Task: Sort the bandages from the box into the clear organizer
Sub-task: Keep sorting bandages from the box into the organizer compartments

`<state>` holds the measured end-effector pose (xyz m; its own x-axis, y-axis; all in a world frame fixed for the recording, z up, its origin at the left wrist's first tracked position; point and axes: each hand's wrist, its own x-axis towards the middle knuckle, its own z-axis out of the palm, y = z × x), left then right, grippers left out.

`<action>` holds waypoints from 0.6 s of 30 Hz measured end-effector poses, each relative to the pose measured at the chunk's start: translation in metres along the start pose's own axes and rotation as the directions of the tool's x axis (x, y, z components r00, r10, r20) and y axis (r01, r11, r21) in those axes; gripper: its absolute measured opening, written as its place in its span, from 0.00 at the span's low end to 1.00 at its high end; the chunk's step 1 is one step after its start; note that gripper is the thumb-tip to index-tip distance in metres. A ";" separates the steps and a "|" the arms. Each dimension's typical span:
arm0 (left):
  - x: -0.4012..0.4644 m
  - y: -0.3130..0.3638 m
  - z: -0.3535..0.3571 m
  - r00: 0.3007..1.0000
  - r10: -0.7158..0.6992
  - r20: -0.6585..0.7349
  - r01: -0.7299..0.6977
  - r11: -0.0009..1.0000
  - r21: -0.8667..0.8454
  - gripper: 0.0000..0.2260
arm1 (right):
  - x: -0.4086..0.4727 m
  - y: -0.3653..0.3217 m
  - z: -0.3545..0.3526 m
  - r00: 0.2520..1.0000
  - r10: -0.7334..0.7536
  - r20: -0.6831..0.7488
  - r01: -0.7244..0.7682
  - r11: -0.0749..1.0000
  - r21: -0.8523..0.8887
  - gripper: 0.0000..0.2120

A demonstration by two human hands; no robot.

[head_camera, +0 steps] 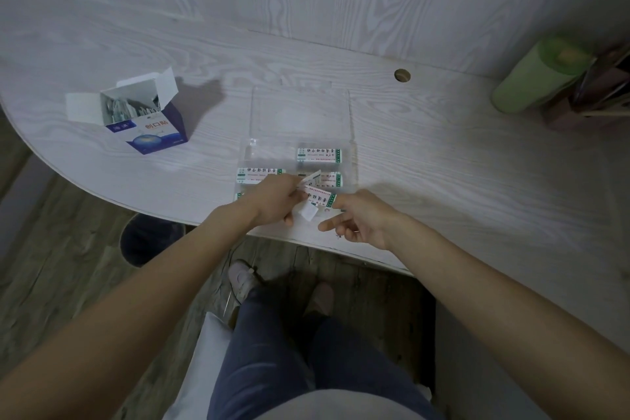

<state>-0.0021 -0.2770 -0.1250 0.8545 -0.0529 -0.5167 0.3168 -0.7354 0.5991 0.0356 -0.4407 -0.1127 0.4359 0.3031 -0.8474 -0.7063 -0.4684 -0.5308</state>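
While the left hand (276, 201) pinches several bandages (315, 196) over the clear organizer (300, 119), the right hand (361, 218) hangs loosely open at three o'clock. At ten o'clock stands the open box (146, 123).

On the counter (443, 153) the open box (143, 116) stands at the left, well apart from the clear organizer (300, 133) at the middle. Bandages (318, 155) lie in the organizer's near compartments. A roll (535, 75) lies far right, behind the organizer.
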 end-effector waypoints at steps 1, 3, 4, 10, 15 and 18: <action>0.001 0.000 0.000 1.000 -0.009 0.006 0.009 1.000 0.004 0.09 | 0.000 0.000 0.000 1.000 0.000 0.002 0.000 1.000 0.000 0.13; 0.002 0.001 0.000 1.000 -0.028 0.013 0.028 1.000 -0.006 0.10 | -0.001 -0.001 0.000 1.000 -0.001 0.009 0.001 1.000 0.006 0.13; 0.003 0.001 0.000 0.999 -0.030 0.015 0.031 0.999 -0.011 0.09 | -0.001 -0.002 0.000 1.000 -0.004 0.013 0.004 1.000 0.009 0.12; -0.001 0.007 -0.004 1.000 -0.004 0.015 0.004 1.000 -0.002 0.11 | -0.010 -0.010 -0.008 1.000 -0.022 0.018 0.022 1.000 -0.002 0.10; -0.007 0.011 -0.018 0.989 -0.024 -0.147 -0.020 0.955 -0.295 0.08 | -0.022 -0.031 -0.025 0.990 -0.135 -0.037 0.136 0.989 0.051 0.04; -0.007 0.020 -0.024 0.989 -0.049 -0.138 -0.044 0.800 -0.599 0.07 | -0.021 -0.045 -0.030 0.972 -0.224 -0.073 0.226 0.974 0.012 0.06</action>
<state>0.0081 -0.2747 -0.0945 0.8868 0.0771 -0.4556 0.4618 -0.1812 0.8683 0.0747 -0.4507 -0.0714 0.6227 0.3393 -0.7050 -0.5963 -0.3777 -0.7084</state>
